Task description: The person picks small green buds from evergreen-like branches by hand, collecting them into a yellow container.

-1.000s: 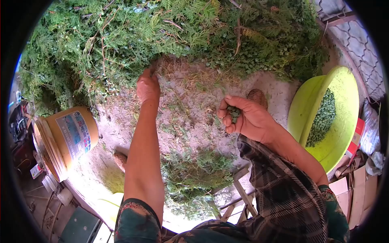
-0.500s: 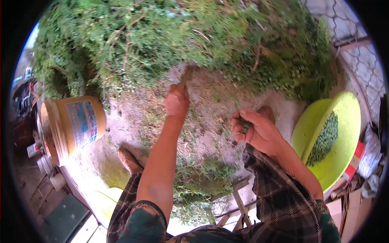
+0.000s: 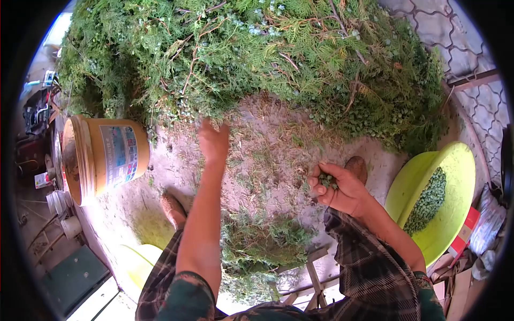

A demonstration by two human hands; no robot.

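My left hand [image 3: 214, 143] is stretched out over the floor, at the near edge of a big heap of green conifer branches [image 3: 241, 59]. Its thumb and forefinger are apart, with nothing visible between them; the other fingers are partly hidden. Palm up beside my knee, my right hand [image 3: 345, 188] has its fingers curled round small green cones [image 3: 327, 181]. To the right of that hand, a tilted yellow-green basin [image 3: 460, 182] holds a mound of similar green cones [image 3: 428, 200].
A yellow bucket [image 3: 120, 152] with a label lies on its side at the left. Clippings litter the concrete floor [image 3: 257, 123] between my feet. More cut sprigs [image 3: 262, 241] lie near a wooden stool frame [image 3: 316, 275]. Another yellow-green basin [image 3: 140, 262] is at lower left.
My left hand has moved left and slightly back toward me along the heap's edge. My right hand has shifted slightly downward, and the green cones in it now show. The view has tilted a little.
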